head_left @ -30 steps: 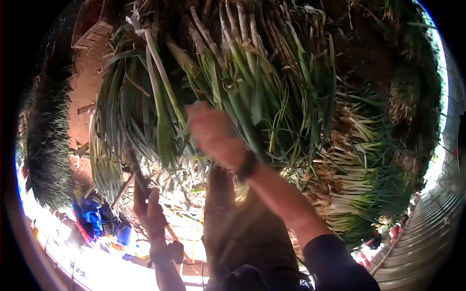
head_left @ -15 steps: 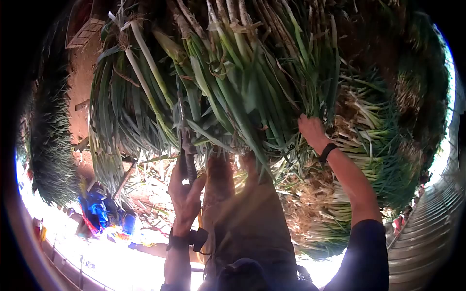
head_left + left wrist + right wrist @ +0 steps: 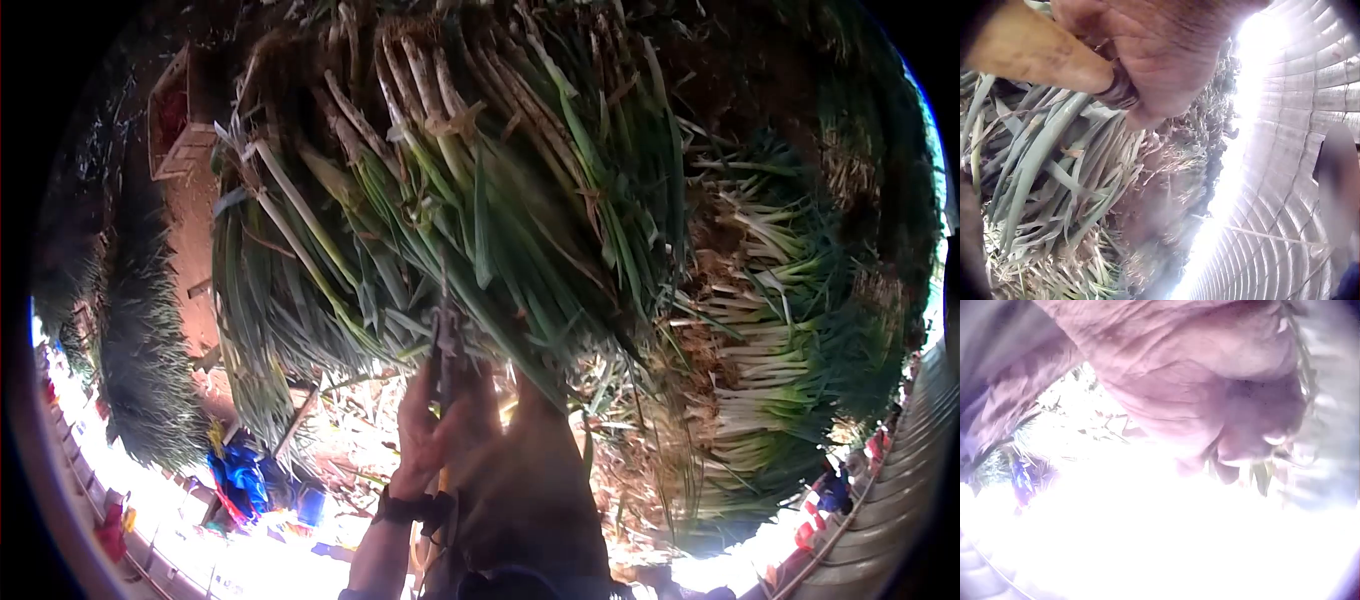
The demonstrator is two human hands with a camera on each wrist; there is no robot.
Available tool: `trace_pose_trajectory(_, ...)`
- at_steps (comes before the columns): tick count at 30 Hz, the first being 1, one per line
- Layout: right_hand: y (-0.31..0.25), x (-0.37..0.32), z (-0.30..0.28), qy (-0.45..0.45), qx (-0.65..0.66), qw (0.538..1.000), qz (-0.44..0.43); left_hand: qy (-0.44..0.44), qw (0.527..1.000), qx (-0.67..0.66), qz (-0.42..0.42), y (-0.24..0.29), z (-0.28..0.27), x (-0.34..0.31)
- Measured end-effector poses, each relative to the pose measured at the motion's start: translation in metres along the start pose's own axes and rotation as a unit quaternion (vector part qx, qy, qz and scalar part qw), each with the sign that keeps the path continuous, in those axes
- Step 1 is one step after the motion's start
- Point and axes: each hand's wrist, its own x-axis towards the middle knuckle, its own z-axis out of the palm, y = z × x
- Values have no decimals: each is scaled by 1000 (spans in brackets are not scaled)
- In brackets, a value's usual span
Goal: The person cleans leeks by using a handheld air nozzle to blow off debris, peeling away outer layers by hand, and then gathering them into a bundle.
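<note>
My left hand (image 3: pixel 425 435) grips a long tool (image 3: pixel 446 335) whose thin dark front part points up into the green onion pile (image 3: pixel 450 230). In the left wrist view its wooden handle (image 3: pixel 1041 53) ends in a dark ring beside the curled fingers. The pile's long leaves hang toward the person's legs, with the pale stems at the far side. My right hand (image 3: pixel 1172 381) shows only in its wrist view, fingers curled, with a bit of green leaf (image 3: pixel 1262 478) sticking out below the fingertips. Glare hides much around it.
A row of smaller green onions (image 3: pixel 750 370) lies on the right. Another green row (image 3: pixel 145 340) stretches along the left, near a crate (image 3: pixel 182 115) and blue items (image 3: pixel 240 475). Leaf scraps (image 3: pixel 350 430) litter the ground. A ribbed cover (image 3: pixel 1291 162) curves alongside.
My right hand swept right across the pile to its right edge, then left the head view. The left hand with the tool moved right, from the pile's left part toward its middle.
</note>
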Motion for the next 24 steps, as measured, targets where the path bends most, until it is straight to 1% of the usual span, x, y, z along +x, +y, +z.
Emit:
trace_pose_trajectory(1,-12,-7,6,-20,28,999,14,-10,997,68,21,-27,-2,0)
trace_pose_trajectory(2,-20,-7,6,-31,51,998,23,-6,995,93,16,-37,0,-3)
trace_pose_trajectory(3,-20,7,-4,-28,70,997,28,21,996,74,-44,-53,7,-9)
trace_pose_trajectory(4,-19,26,-18,-20,84,996,33,12,994,96,-53,-54,7,-7)
trace_pose_trajectory(5,-14,43,-35,-9,98,995,36,-21,995,82,-47,-31,5,-3)
trace_pose_trajectory(6,-8,59,-58,3,113,993,36,-23,997,22,-73,-21,11,-1)
trace_pose_trajectory(7,-1,73,-85,19,126,991,35,-44,993,97,-59,-18,8,0)
trace_pose_trajectory(9,18,94,-151,57,152,986,28,-38,989,139,-46,-45,11,-3)
trace_pose_trajectory(11,36,108,-237,117,178,977,7,-26,988,153,-27,-52,13,-2)
trace_pose_trajectory(13,54,111,-346,207,197,958,-23,-31,992,121,-18,-48,14,-4)
trace_pose_trajectory(14,64,107,-408,268,196,942,-40,-27,993,115,-14,-44,13,-1)
trace_pose_trajectory(16,91,78,-543,430,162,885,-73,-25,996,56,-66,-28,17,-4)
trace_pose_trajectory(17,103,55,-609,525,146,834,-88,-35,991,-53,-118,52,13,-6)
trace_pose_trajectory(18,119,17,-694,632,128,757,-102,-14,990,118,-79,0,13,-2)
trace_pose_trajectory(19,129,-29,-771,718,111,676,-126,10,955,236,179,-27,9,-6)
trace_pose_trajectory(20,130,-70,-831,773,101,605,-164,36,992,113,-34,23,12,-3)
trace_pose_trajectory(21,115,-102,-868,812,95,538,-204,73,985,148,-52,6,15,-3)
trace_pose_trajectory(22,102,-126,-897,835,92,485,-244,79,984,146,-69,23,15,-4)
trace_pose_trajectory(23,89,-134,-914,845,95,448,-276,83,984,107,-119,54,15,-3)
trace_pose_trajectory(24,78,-123,-924,842,96,436,-303,85,981,64,-163,68,14,1)
